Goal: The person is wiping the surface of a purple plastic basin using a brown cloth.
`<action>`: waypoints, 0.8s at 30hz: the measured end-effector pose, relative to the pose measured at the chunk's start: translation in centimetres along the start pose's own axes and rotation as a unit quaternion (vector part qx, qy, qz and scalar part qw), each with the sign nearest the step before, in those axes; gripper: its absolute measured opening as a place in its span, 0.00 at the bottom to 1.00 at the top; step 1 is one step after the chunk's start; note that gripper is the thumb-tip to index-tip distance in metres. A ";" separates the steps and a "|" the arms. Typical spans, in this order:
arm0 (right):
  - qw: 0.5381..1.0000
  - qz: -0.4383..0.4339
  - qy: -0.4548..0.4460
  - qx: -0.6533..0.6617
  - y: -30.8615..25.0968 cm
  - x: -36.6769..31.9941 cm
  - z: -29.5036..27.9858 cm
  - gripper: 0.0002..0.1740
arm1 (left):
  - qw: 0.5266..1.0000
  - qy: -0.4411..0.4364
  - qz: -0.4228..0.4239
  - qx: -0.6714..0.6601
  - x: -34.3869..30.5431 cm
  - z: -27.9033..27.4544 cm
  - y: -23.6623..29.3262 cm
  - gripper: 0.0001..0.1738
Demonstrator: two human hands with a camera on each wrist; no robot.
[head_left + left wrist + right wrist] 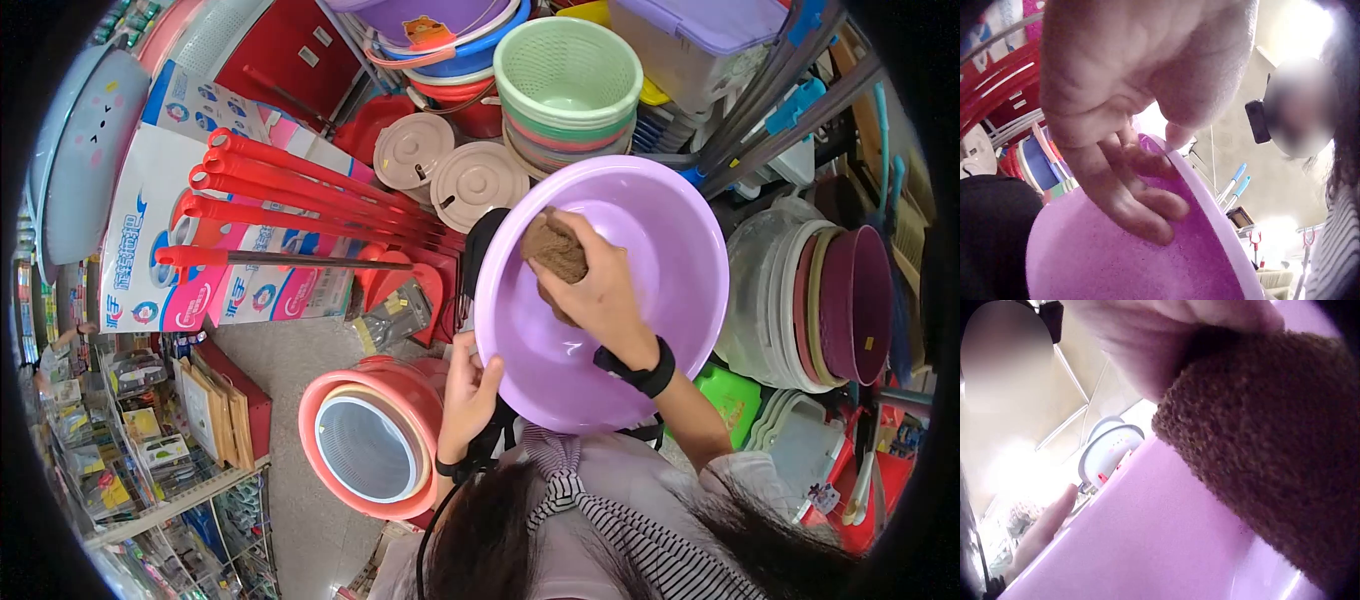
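A light purple plastic basin (650, 270) is tilted in front of the person's body, its inside facing up. The left hand (470, 390) grips its left rim, and in the left wrist view the fingers (1141, 212) lie along the outer wall with the thumb at the edge. Inside the basin, the right hand (600, 290) holds a bunched brown cloth (555, 252) against the upper left wall. Close up in the right wrist view, the brown cloth (1266, 450) has a fuzzy, towel-like surface and hides most of the right fingers.
Red-handled poles (300, 200) jut out at the left before printed cartons (150, 240). Stacked green baskets (570, 70) stand behind the basin, and nested tubs (800, 300) sit to its right. A pink bucket (325, 440) is on the floor near the left hand. Grey poles (790, 110) lean at upper right.
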State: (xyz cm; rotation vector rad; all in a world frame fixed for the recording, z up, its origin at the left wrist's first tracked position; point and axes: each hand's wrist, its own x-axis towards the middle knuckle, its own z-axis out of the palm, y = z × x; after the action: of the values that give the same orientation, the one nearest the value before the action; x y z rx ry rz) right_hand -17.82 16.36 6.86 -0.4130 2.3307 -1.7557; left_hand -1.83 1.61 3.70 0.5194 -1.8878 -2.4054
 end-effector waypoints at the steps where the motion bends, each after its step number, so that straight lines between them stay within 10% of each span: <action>1: 0.999 -0.039 0.017 -0.017 0.4 0.1 0.8 0.25 | 0.999 0.010 0.023 0.047 0.3 0.3 -0.2 0.15; 4: 0.995 -0.099 0.023 -0.020 0.4 -0.9 2.7 0.26 | 0.983 0.069 0.086 0.146 1.3 0.7 -0.9 0.15; 9: 0.968 -0.110 -0.222 -0.032 1.0 -3.6 3.0 0.24 | 0.976 0.093 0.105 0.169 2.2 0.2 0.3 0.13; 19: 0.994 -0.041 0.094 0.031 1.5 0.5 2.8 0.25 | 0.988 0.082 0.024 0.127 1.2 0.1 -0.7 0.11; 24: 0.990 -0.083 -0.109 0.040 1.1 -3.1 3.8 0.24 | 0.977 0.083 0.009 0.196 1.7 -0.4 0.4 0.11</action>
State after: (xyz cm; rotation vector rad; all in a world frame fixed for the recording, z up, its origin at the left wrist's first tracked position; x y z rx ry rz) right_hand -13.81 14.24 4.67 -0.7643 2.1217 -1.7672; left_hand -3.41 0.77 3.61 0.6922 -2.2822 -1.9077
